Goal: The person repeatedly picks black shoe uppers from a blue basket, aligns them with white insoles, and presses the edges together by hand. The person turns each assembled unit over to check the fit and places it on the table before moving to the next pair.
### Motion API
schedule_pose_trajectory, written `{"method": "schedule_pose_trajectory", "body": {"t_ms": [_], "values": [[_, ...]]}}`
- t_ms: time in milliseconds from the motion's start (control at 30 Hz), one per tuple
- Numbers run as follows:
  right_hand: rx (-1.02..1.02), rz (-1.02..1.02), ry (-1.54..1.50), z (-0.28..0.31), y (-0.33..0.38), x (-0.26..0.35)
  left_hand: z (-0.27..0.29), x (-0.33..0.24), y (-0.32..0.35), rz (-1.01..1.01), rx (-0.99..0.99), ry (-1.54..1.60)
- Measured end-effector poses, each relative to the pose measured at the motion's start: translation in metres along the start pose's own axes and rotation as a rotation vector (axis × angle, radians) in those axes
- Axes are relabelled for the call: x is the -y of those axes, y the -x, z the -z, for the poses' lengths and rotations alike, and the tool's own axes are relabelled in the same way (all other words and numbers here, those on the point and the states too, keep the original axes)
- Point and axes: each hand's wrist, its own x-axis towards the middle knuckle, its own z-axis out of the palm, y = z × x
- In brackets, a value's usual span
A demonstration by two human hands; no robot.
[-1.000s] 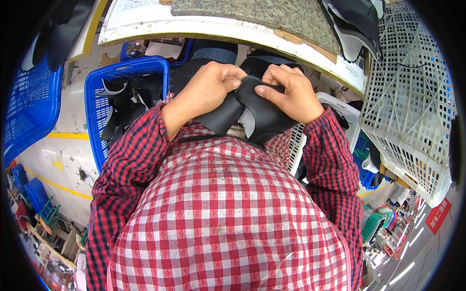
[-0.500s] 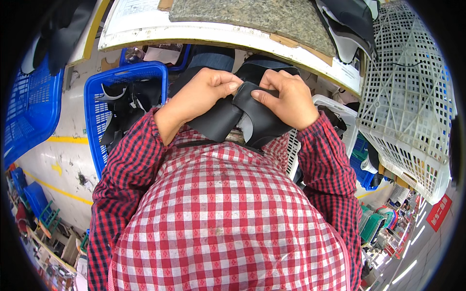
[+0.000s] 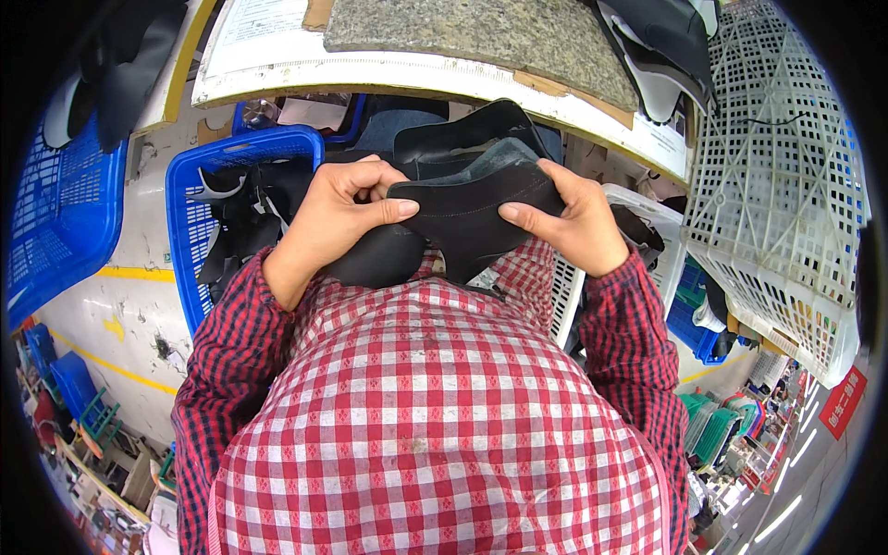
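A black shoe upper (image 3: pixel 467 215) with a curved stitched edge is stretched between my two hands over my lap. At its left end my left hand (image 3: pixel 342 211) pinches the edge, thumb on the near face and fingers curled behind. The other end is gripped by my right hand (image 3: pixel 578 220), its thumb pressed flat near the stitching and its fingers mostly hidden behind. Behind it rises another curved black panel (image 3: pixel 462 129); whether the two are joined I cannot tell. A dark rounded piece (image 3: pixel 379 257) lies below my left hand, against the checked apron.
Ahead is a white worktable (image 3: pixel 268 69) bearing a stone slab (image 3: pixel 481 35) and black-and-white shoe parts (image 3: pixel 661 55). A blue basket (image 3: pixel 180 217) of black pieces stands at left, another blue crate (image 3: pixel 65 217) farther left. White crates (image 3: pixel 777 176) rise at right.
My hands have moved apart, and the upper has been turned and spread wide, so its stitched outer face and curved edge now show. The pale lining patch seen before is mostly hidden.
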Motion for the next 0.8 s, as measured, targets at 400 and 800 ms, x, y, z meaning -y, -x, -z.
{"method": "schedule_pose_trajectory", "body": {"t_ms": [400, 800], "values": [[-0.106, -0.058, 0.038, -0.017, 0.01, 0.006, -0.004, -0.029, -0.071, 0.202, 0.542, 0.053], [-0.305, 0.026, -0.327, -0.019, 0.015, -0.02, -0.029, -0.031, -0.069, 0.086, 0.242, -0.01]]}}
